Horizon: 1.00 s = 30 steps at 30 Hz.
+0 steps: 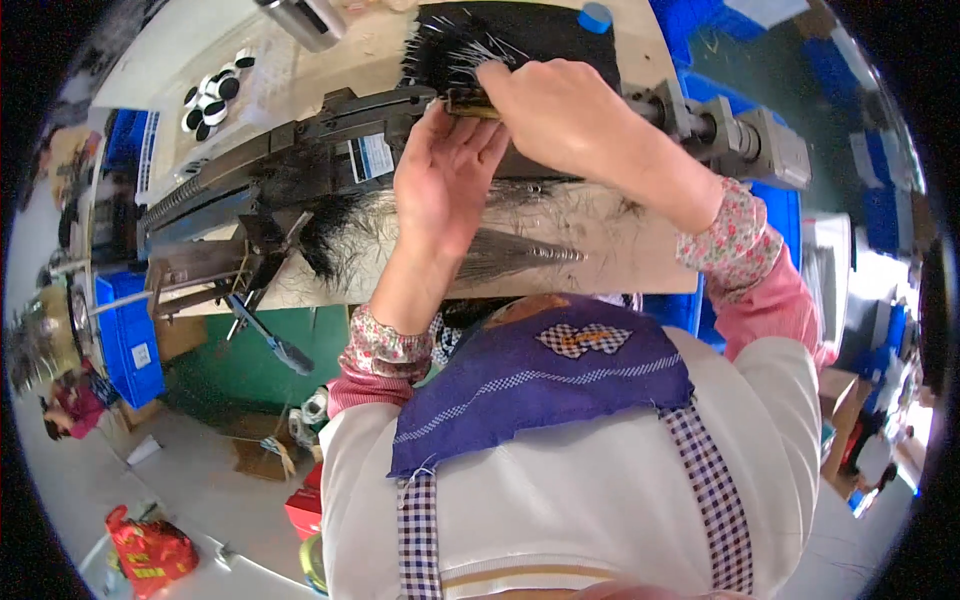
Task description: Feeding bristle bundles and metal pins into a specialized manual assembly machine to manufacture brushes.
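Note:
Both of my hands meet over the long dark metal machine [385,105] on the bench. My left hand [440,185] has its palm turned up, with thumb and curled fingers at a narrow brass-coloured piece [472,110]. From the right, my right hand [560,110] comes over the same piece, its fingers bent into a closed grip. What those fingers pinch is hidden. Beyond the hands, thin pale and dark wire-like strands [480,50] lie on a black cloth [560,35]. On the near side, a fanned bundle of dark thin strands [515,257] rests by my left forearm.
Small black-and-white round pieces [210,100] sit in a clear tray at the far left, near a metal cylinder [305,20]. A blue cap [594,17] lies on the cloth. Loose dark strands [325,235] litter the bench. A metal bracket [200,270] juts out left.

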Available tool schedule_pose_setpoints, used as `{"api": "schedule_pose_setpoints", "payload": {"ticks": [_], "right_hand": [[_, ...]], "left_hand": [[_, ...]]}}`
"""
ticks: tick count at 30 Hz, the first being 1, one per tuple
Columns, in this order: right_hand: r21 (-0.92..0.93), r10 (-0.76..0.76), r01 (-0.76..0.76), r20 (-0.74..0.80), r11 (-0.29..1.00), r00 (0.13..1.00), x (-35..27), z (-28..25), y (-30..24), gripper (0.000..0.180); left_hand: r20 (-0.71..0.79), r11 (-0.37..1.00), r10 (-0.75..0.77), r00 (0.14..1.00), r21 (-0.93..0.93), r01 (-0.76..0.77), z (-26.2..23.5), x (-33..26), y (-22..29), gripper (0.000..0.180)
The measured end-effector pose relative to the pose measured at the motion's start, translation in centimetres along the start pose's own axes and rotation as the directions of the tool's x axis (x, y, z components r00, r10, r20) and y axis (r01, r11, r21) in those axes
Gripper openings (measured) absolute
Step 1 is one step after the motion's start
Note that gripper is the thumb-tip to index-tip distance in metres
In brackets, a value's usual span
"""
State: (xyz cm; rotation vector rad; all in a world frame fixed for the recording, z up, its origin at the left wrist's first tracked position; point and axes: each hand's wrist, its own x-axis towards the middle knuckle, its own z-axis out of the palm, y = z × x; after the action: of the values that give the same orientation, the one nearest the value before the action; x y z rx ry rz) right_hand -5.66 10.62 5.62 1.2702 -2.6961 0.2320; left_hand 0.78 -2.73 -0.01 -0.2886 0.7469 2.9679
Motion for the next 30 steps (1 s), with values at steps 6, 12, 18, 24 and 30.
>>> {"api": "schedule_pose_setpoints", "payload": {"ticks": [6, 12, 18, 24, 30], "right_hand": [[0.400, 0.065, -0.144, 0.204, 0.905, 0.977, -9.3, 4.0, 0.9, 0.022], [0.363, -0.090, 0.009, 0.208, 0.932, 0.974, -11.1, 11.7, 0.8, 0.025], [0.017, -0.177, 0.178, 0.245, 0.984, 0.953, -12.5, 15.4, 1.8, 0.013], [0.430, -0.160, 0.148, -0.010, 0.891, 0.987, -12.9, 13.4, 1.9, 0.033], [0.536, -0.035, 0.115, -0.157, 0.836, 0.987, -14.2, 9.0, 3.0, 0.038]], "left_hand": [[-0.172, 0.994, 0.098, 0.980, 0.058, -0.090, -0.8, 0.3, -4.3, 0.013], [-0.175, 0.997, -0.034, 0.984, 0.059, 0.045, -2.2, -1.1, -5.2, 0.035], [0.158, 0.533, 0.274, 0.948, 0.796, -0.287, -6.7, -10.8, 1.5, 0.050], [0.143, -0.389, 0.921, 0.363, 0.417, 0.821, -18.7, -22.0, 11.6, 0.088], [-0.469, 0.252, 0.881, 0.062, 0.576, 0.778, -18.5, -23.1, 12.8, 0.077]]}}
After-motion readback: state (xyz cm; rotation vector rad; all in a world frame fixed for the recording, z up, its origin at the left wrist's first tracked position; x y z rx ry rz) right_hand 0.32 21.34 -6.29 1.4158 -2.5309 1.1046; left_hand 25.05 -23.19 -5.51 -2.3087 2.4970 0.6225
